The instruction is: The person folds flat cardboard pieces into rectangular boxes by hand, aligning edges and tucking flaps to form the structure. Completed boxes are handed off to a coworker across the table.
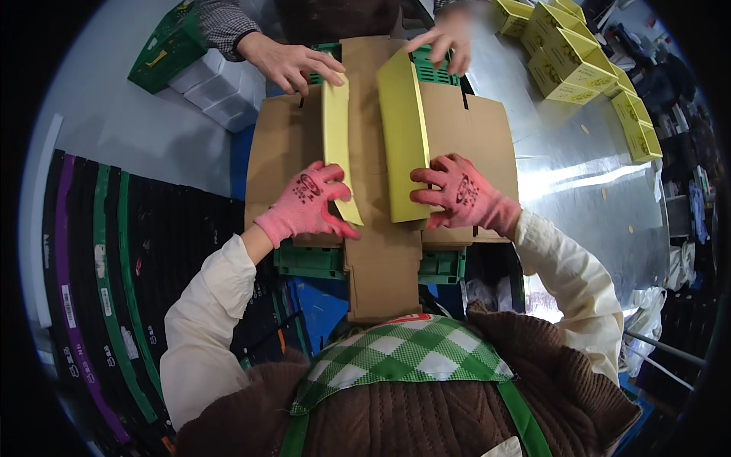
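Note:
Two long yellow card pieces stand lengthwise over an opened-out brown cardboard carton (381, 145). My left hand (308, 204), in a pink glove, curls its fingers round the near end of the left yellow card piece (336, 126). With its fingers over the outer edge, my right hand (463, 194), also gloved in pink, grips the near end of the right yellow card piece (401, 137). Across from me, a co-worker's bare hand (293, 62) touches the far end of the left piece. The co-worker's other hand (445, 46), partly blurred, is at the far end of the right one.
Green plastic crates (311, 260) show beneath the carton. On the right, a metal table (571, 175) bears several yellow boxes (571, 57). Stacked dark crates (183, 266) rise at left. White boxes (217, 87) and a green crate (164, 49) stand far left.

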Demonstrator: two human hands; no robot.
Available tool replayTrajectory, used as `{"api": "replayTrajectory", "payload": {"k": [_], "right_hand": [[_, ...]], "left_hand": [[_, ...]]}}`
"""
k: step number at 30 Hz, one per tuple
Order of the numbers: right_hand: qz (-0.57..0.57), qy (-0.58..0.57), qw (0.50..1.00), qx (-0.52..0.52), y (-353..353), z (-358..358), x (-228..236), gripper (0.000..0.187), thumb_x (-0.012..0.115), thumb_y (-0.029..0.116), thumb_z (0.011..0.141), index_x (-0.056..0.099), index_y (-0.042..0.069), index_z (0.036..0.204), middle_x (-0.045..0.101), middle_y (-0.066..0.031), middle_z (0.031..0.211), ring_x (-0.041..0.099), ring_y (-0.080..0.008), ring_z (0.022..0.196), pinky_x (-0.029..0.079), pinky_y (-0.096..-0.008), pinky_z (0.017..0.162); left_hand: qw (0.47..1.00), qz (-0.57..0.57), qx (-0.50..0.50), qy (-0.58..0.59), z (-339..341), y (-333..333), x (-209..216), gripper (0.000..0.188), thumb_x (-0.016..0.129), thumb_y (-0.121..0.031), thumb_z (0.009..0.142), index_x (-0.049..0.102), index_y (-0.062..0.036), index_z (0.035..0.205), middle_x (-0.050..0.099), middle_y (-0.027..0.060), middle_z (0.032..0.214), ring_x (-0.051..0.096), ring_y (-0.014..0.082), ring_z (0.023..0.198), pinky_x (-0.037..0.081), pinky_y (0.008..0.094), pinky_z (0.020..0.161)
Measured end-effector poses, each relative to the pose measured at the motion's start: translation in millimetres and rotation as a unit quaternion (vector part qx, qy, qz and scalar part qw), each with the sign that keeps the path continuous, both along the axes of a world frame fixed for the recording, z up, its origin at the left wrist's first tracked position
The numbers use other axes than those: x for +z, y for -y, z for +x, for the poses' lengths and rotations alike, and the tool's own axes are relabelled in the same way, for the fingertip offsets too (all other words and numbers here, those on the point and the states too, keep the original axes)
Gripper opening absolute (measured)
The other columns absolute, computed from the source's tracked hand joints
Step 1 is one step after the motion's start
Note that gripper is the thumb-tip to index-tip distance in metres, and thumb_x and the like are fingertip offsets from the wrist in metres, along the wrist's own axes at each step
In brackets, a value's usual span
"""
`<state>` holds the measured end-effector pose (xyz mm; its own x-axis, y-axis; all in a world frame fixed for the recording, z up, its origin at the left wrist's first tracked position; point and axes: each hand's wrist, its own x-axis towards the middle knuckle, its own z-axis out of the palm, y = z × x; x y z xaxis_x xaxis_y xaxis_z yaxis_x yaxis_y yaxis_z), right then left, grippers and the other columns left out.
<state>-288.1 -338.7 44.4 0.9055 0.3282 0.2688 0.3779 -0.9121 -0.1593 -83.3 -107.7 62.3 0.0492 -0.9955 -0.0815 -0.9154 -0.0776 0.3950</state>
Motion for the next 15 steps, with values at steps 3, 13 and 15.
{"api": "replayTrajectory", "payload": {"k": [3, 13, 15], "right_hand": [[0.064, 0.072, 0.994, -0.048, -1, 14, -7, 0.038, 0.074, 0.049, 0.065, 0.058, 0.016, 0.076, 0.055, 0.0016, 0.079, 0.053, -0.0240, 0.074, 0.043, -0.0386, 0.065], [0.077, 0.062, 0.976, -0.192, -27, 56, -29, 0.020, 0.063, 0.034, 0.080, 0.063, 0.016, 0.090, 0.059, -0.0019, 0.088, 0.058, -0.0243, 0.077, 0.046, -0.0388, 0.066], [0.262, 0.062, 0.951, -0.153, -24, 49, -29, 0.034, 0.057, 0.016, 0.082, 0.059, 0.015, 0.116, 0.057, -0.0091, 0.116, 0.060, -0.0281, 0.089, 0.048, -0.0418, 0.079]], "left_hand": [[0.976, -0.105, 0.185, 0.039, 13, 2, -21, 0.029, 0.082, -0.035, 0.066, 0.068, -0.0123, 0.078, 0.057, 0.0060, 0.079, 0.057, 0.0261, 0.074, 0.046, 0.0374, 0.064], [0.955, -0.035, 0.187, 0.226, -27, 48, -27, 0.067, 0.074, -0.050, 0.069, 0.057, -0.0148, 0.124, 0.059, 0.0047, 0.086, 0.059, 0.0254, 0.079, 0.049, 0.0376, 0.071], [0.944, -0.061, 0.208, 0.250, -25, 50, -39, 0.055, 0.068, -0.063, 0.069, 0.068, -0.0127, 0.090, 0.060, 0.0033, 0.079, 0.059, 0.0244, 0.074, 0.048, 0.0364, 0.064]]}}
